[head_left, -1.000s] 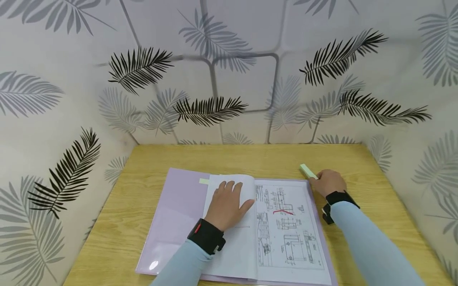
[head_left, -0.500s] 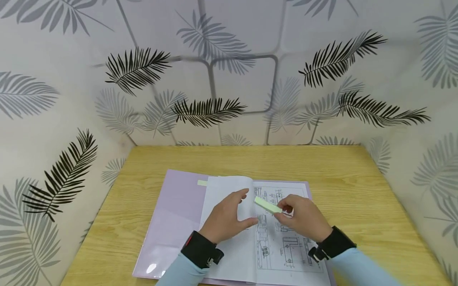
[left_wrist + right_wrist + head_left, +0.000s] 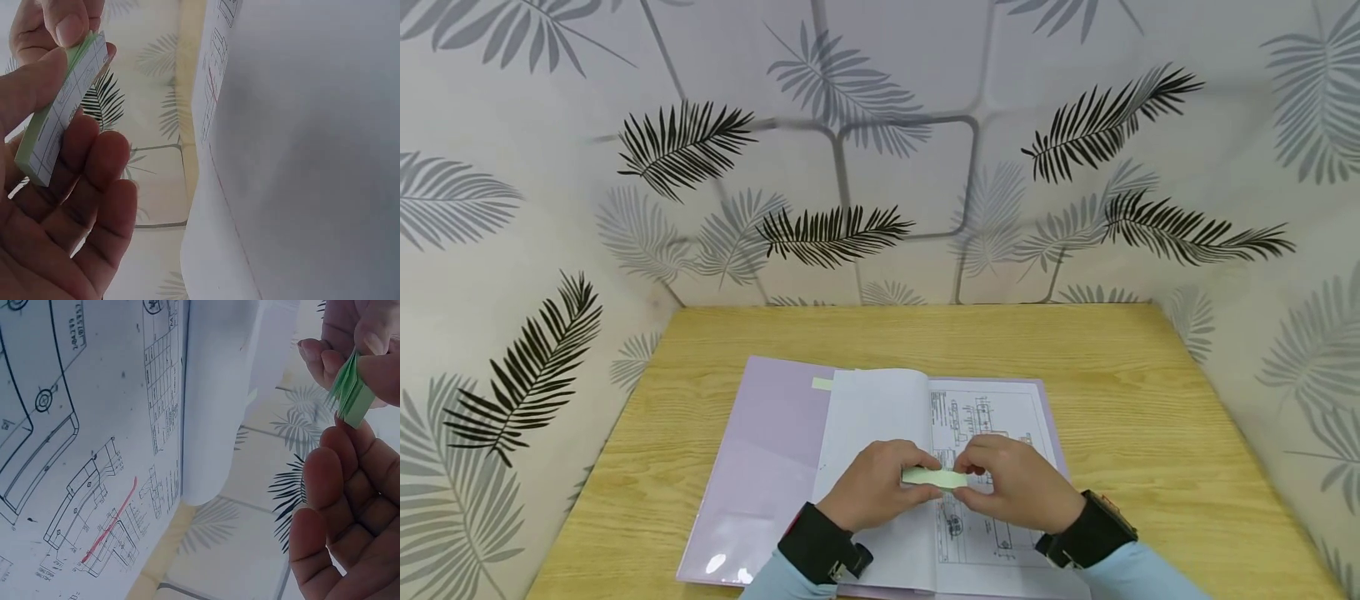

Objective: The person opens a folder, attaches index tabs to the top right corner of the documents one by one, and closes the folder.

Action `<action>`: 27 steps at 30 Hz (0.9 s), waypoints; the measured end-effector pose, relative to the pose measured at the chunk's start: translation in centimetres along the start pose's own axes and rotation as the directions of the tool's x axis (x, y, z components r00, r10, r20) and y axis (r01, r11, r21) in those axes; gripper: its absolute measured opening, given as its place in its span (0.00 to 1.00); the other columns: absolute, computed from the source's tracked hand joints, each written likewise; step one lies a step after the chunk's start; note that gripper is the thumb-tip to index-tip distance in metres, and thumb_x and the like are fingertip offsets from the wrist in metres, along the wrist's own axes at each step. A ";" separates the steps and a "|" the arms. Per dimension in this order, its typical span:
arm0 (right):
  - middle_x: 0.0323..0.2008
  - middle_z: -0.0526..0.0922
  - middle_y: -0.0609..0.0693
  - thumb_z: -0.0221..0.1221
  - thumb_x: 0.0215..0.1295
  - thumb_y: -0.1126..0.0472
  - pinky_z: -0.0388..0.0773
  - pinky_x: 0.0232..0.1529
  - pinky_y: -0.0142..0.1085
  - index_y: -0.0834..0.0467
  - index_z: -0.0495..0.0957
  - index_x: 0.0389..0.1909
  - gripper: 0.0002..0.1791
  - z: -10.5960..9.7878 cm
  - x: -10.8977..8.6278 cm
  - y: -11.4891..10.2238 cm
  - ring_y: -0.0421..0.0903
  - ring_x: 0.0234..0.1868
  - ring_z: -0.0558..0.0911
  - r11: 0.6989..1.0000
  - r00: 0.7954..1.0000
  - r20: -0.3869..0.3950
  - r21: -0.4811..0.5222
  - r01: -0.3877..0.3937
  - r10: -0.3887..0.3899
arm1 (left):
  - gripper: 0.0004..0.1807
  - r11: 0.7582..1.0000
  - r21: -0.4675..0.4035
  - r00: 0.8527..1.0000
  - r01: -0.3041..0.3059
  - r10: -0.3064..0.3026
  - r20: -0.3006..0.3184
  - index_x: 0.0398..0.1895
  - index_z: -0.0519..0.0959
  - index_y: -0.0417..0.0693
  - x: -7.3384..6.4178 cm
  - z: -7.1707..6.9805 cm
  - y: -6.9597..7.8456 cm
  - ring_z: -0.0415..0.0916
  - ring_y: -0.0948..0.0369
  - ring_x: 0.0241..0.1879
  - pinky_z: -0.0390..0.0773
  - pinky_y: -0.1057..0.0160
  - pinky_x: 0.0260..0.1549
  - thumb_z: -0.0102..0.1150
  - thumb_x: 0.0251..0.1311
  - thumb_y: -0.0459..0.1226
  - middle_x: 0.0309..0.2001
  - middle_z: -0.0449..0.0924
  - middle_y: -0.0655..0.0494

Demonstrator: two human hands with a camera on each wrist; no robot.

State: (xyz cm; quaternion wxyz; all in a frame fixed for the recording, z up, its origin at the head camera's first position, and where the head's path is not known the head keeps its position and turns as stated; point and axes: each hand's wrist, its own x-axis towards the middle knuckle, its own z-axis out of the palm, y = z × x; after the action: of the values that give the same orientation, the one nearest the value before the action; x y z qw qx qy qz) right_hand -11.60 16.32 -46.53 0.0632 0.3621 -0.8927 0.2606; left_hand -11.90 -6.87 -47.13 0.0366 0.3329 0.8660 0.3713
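A narrow light green pad of sticky notes (image 3: 934, 477) is held level over the open folder, one hand at each end. My left hand (image 3: 876, 487) pinches its left end between thumb and fingers. At the other end, the thumb and index finger of my right hand (image 3: 1018, 483) grip it. In the left wrist view the pad (image 3: 70, 100) shows a white printed backing. The right wrist view shows the sheets of the pad (image 3: 351, 394) slightly fanned apart. Beneath lie a blank white page (image 3: 880, 408) and a sheet of technical drawings (image 3: 1011, 408).
The purple folder (image 3: 760, 467) lies open on the wooden table (image 3: 1150, 433). A pale green tab (image 3: 822, 383) sticks out from the left page's upper edge. A red pen line (image 3: 112, 519) crosses one drawing. Leaf-patterned cloth (image 3: 895, 167) hangs behind and at both sides.
My right hand has brought the sticky note pad from the folder's right edge to the middle. My left hand has lifted off the blank page and taken the pad's other end.
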 end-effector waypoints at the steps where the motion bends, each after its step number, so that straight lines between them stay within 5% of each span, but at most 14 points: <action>1: 0.31 0.76 0.33 0.71 0.52 0.52 0.77 0.35 0.29 0.45 0.80 0.33 0.11 0.0 0.0 -0.1 0.34 0.32 0.75 1.000 1.000 0.000 -0.003 0.001 -0.001 | 0.15 1.000 0.004 1.000 -0.004 0.004 -0.013 0.44 0.85 0.53 0.0 0.0 0.0 0.71 0.74 0.30 0.72 0.74 0.32 0.70 0.53 0.45 0.36 0.81 0.69; 6: 0.31 0.77 0.36 0.69 0.55 0.52 0.77 0.36 0.32 0.47 0.79 0.36 0.11 0.0 0.1 -0.2 0.37 0.32 0.76 1.000 1.000 -0.004 0.017 -0.017 0.018 | 0.14 0.999 0.046 0.998 -0.017 0.019 -0.057 0.43 0.85 0.52 -0.1 0.0 0.3 0.70 0.72 0.28 0.71 0.74 0.30 0.69 0.55 0.45 0.33 0.80 0.68; 10: 0.40 0.80 0.40 0.63 0.63 0.50 0.78 0.40 0.35 0.51 0.79 0.47 0.14 -0.2 0.2 -0.3 0.38 0.39 0.78 0.960 0.991 0.083 0.249 -0.125 0.108 | 0.15 0.998 0.060 0.997 -0.018 0.022 -0.075 0.44 0.84 0.52 -0.1 -0.1 0.5 0.70 0.71 0.29 0.70 0.74 0.31 0.67 0.56 0.46 0.34 0.80 0.66; 12: 0.45 0.81 0.45 0.58 0.68 0.51 0.79 0.42 0.38 0.56 0.77 0.53 0.18 -0.4 0.4 -0.2 0.43 0.42 0.81 0.866 0.973 0.167 0.450 -0.218 0.159 | 0.15 0.997 0.071 0.995 -0.034 0.040 -0.092 0.45 0.84 0.52 -0.1 -0.1 0.6 0.70 0.72 0.30 0.70 0.74 0.31 0.67 0.56 0.46 0.35 0.81 0.66; 14: 0.47 0.82 0.52 0.54 0.71 0.54 0.79 0.44 0.39 0.61 0.75 0.55 0.19 -0.5 0.6 -0.1 0.48 0.43 0.82 0.717 0.947 0.250 0.622 -0.315 0.200 | 0.15 0.996 0.081 0.992 -0.048 0.057 -0.109 0.45 0.84 0.51 -0.1 -0.1 0.7 0.70 0.71 0.30 0.71 0.75 0.32 0.68 0.56 0.46 0.35 0.80 0.66; 16: 0.47 0.81 0.58 0.54 0.72 0.58 0.80 0.44 0.41 0.66 0.73 0.55 0.18 -0.6 0.8 0.1 0.53 0.43 0.82 0.574 0.923 0.308 0.723 -0.384 0.230 | 0.16 0.994 0.092 0.990 -0.062 0.073 -0.125 0.45 0.84 0.50 0.0 -0.1 0.9 0.70 0.71 0.30 0.71 0.75 0.32 0.68 0.56 0.45 0.35 0.80 0.65; 18: 0.47 0.81 0.60 0.54 0.71 0.60 0.80 0.44 0.43 0.69 0.71 0.55 0.19 -0.6 0.8 0.1 0.55 0.42 0.83 0.478 0.905 0.342 0.769 -0.425 0.254 | 0.16 0.992 0.102 0.988 -0.067 0.081 -0.135 0.45 0.84 0.50 0.0 -0.2 1.1 0.70 0.71 0.30 0.71 0.76 0.32 0.68 0.56 0.45 0.35 0.80 0.64; 22: 0.46 0.81 0.61 0.56 0.70 0.61 0.80 0.45 0.43 0.71 0.71 0.54 0.19 -0.6 0.7 0.1 0.52 0.40 0.83 0.407 0.887 0.357 0.793 -0.454 0.294 | 0.16 0.992 0.113 0.987 -0.062 0.077 -0.140 0.45 0.84 0.49 0.1 -0.2 1.4 0.70 0.70 0.30 0.70 0.75 0.32 0.68 0.56 0.45 0.34 0.80 0.63; 27: 0.44 0.82 0.61 0.57 0.69 0.61 0.80 0.45 0.43 0.71 0.71 0.52 0.19 -0.6 0.6 0.0 0.49 0.38 0.83 0.394 0.882 0.356 0.796 -0.459 0.310 | 0.16 0.991 0.120 0.987 -0.059 0.075 -0.140 0.45 0.84 0.49 0.1 -0.1 1.5 0.70 0.70 0.30 0.70 0.75 0.32 0.68 0.56 0.46 0.35 0.81 0.63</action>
State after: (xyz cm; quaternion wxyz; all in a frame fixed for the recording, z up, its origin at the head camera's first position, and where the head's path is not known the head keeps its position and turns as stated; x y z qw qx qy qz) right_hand -12.14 16.28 -45.80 -0.2555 0.1457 -0.7005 0.6502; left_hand -11.20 -6.14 -46.00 -0.0578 0.3358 0.8747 0.3446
